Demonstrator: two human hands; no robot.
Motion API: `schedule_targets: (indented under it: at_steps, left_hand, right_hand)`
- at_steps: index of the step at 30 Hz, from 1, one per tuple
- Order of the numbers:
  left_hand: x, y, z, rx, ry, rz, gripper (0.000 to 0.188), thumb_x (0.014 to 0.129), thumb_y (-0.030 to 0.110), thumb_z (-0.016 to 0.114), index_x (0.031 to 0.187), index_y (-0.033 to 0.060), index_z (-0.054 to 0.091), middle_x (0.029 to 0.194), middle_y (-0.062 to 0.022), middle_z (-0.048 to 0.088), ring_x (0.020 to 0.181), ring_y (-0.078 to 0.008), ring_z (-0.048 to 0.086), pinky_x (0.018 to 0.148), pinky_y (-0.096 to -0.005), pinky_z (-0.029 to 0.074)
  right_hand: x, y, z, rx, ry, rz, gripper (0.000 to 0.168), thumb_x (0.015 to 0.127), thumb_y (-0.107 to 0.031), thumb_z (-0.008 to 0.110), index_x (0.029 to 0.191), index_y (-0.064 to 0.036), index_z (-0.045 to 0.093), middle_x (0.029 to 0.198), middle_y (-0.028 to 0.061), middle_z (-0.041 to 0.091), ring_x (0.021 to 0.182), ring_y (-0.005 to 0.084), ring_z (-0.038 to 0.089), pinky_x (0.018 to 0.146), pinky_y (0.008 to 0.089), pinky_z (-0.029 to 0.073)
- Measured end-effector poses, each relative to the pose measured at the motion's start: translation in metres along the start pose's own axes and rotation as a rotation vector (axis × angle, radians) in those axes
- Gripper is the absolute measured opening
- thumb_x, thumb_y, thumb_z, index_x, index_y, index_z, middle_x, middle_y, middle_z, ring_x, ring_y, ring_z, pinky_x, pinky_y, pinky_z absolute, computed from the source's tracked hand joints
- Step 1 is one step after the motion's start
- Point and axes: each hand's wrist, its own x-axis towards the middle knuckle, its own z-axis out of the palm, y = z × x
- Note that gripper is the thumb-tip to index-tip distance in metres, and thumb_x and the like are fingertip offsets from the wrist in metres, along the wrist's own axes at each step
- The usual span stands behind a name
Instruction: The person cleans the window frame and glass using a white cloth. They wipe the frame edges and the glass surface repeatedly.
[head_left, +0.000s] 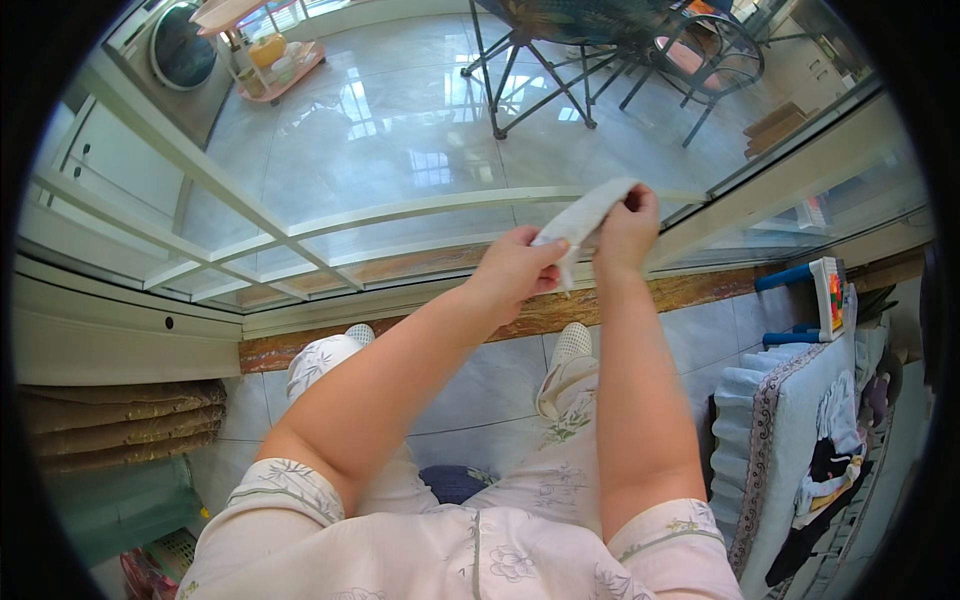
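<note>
A small white cloth (589, 214), perhaps a sock, is stretched between my two hands in front of the glass door. My left hand (521, 266) pinches its lower left end between thumb and fingers, and a narrow flap hangs beside it. The upper right end is gripped by my right hand (631, 225), its fingers curled over the edge. Behind the cloth runs the white grid bar (420, 204) of the door.
A brown stone sill (555, 309) lies below the door. At right stand a blue-covered piece of furniture (795, 405) with clothes on it and a blue-legged plastic stool (829, 300). Brown curtain fabric (127, 420) is at left. Beyond the glass are chairs (540, 82) and a pink trolley (300, 67).
</note>
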Motion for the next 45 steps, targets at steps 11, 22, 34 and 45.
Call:
schedule_targets:
  at_steps: [11, 22, 34, 45]
  left_hand:
    - [-0.005, -0.01, -0.039, -0.599, 0.347, 0.025, 0.024, 0.099, 0.009, 0.043, 0.12, -0.0013, 0.044, 0.107, -0.0141, 0.054, 0.085, -0.0227, 0.058, 0.079, -0.0377, 0.055]
    - [-0.005, 0.007, -0.037, -0.411, 0.338, 0.188, 0.029, 0.091, 0.003, 0.046, 0.12, -0.0027, 0.044, 0.112, -0.013, 0.054, 0.096, -0.0227, 0.057, 0.091, -0.0371, 0.05]
    - [-0.038, 0.037, -0.039, 0.029, 0.404, 0.975, 0.027, 0.099, 0.015, 0.057, 0.12, -0.0002, 0.048, 0.112, -0.0052, 0.058, 0.098, -0.0104, 0.057, 0.087, -0.0248, 0.047]
    - [-0.026, 0.019, -0.076, -0.346, 0.562, 0.284, 0.019, 0.098, 0.007, 0.048, 0.116, -0.0004, 0.053, 0.11, -0.0102, 0.058, 0.094, -0.0185, 0.06, 0.085, -0.0309, 0.054]
  right_hand:
    - [-0.063, -0.005, 0.034, -0.446, -0.448, -0.35, 0.013, 0.078, -0.013, 0.064, 0.086, -0.005, 0.071, 0.083, 0.0147, 0.068, 0.075, 0.0341, 0.065, 0.071, 0.0401, 0.052]
    - [-0.072, 0.019, 0.035, -0.674, -0.502, -0.116, 0.019, 0.081, -0.017, 0.063, 0.093, -0.006, 0.074, 0.089, 0.0176, 0.069, 0.082, 0.0362, 0.066, 0.076, 0.0426, 0.052]
    - [-0.079, -0.046, 0.069, -0.2, -0.282, -0.502, 0.009, 0.081, -0.008, 0.072, 0.088, -0.003, 0.07, 0.081, 0.0101, 0.067, 0.069, 0.0239, 0.063, 0.063, 0.0323, 0.051]
    - [-0.098, -0.023, 0.082, -0.436, -0.59, -0.721, 0.009, 0.08, -0.014, 0.066, 0.087, -0.011, 0.071, 0.082, 0.0101, 0.068, 0.073, 0.0303, 0.065, 0.066, 0.0389, 0.052]
